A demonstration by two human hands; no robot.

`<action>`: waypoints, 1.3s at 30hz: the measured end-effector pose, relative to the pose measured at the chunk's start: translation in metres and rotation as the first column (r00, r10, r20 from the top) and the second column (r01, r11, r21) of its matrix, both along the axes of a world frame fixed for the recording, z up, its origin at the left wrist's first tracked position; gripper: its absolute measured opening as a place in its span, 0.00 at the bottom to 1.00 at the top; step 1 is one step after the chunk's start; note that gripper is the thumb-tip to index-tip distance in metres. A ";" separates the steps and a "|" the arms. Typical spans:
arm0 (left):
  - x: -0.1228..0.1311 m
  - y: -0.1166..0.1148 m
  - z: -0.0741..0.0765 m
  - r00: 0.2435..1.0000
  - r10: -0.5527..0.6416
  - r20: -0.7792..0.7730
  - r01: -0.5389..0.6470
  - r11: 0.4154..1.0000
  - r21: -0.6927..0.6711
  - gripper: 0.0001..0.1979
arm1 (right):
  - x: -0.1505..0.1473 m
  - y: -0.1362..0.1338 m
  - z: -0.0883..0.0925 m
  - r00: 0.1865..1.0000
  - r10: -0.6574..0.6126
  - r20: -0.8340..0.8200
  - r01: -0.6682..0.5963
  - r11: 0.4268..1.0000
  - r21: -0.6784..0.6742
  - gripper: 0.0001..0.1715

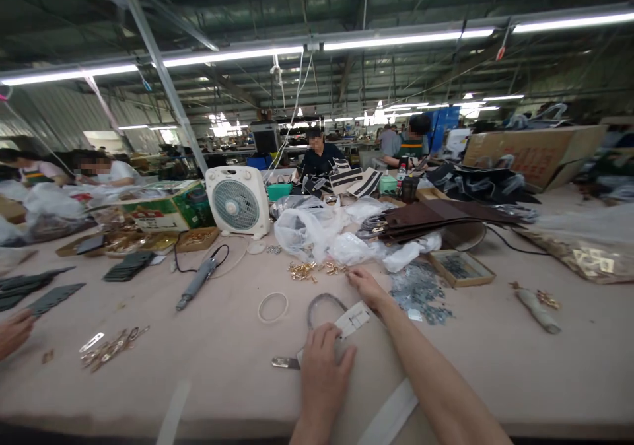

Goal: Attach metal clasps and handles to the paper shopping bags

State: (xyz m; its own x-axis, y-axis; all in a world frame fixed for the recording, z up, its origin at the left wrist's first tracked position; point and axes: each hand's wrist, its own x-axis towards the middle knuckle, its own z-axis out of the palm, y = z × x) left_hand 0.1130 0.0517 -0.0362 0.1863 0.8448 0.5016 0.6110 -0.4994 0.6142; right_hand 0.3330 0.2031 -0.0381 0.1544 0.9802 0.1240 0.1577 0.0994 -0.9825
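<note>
My left hand (323,374) lies fingers down on a white strap piece (352,319) with a metal clasp (285,363) at its near end, pressing it to the table. My right hand (364,285) stretches forward over the table, its fingertips pinched at a scatter of small gold metal fittings (312,271). Whether it holds one I cannot see. A grey curved strap loop (317,305) lies between the two hands. A white ring (273,307) rests just left of it.
A white box fan (238,202), an electric screwdriver (198,282), clear plastic bags (317,228), a pile of silver parts (420,293) and a small tray (460,268) crowd the table. Another person's hand (14,331) shows at far left. Workers sit beyond.
</note>
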 end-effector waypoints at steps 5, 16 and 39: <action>-0.001 0.000 0.002 1.000 -0.012 0.016 0.012 1.000 -0.024 0.18 | 0.044 -0.007 0.018 0.934 -0.347 -0.089 0.350 0.936 0.028 0.26; -0.002 -0.001 -0.003 0.999 -0.018 0.048 0.020 0.998 -0.056 0.19 | 0.006 -0.143 0.029 0.951 0.284 0.123 -0.276 0.958 -0.081 0.22; -0.033 -0.047 -0.015 0.988 0.100 -0.122 -0.114 0.987 -0.114 0.28 | 0.037 -0.210 0.004 0.905 -0.004 0.425 0.065 0.989 -0.129 0.25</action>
State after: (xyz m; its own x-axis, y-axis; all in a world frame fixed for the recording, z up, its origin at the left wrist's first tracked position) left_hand 0.0804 0.0045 -0.0512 0.1424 0.9159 0.3752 0.7271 -0.3540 0.5882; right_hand 0.3696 -0.0073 -0.0346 0.1511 0.9873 0.0498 0.5615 -0.0443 -0.8263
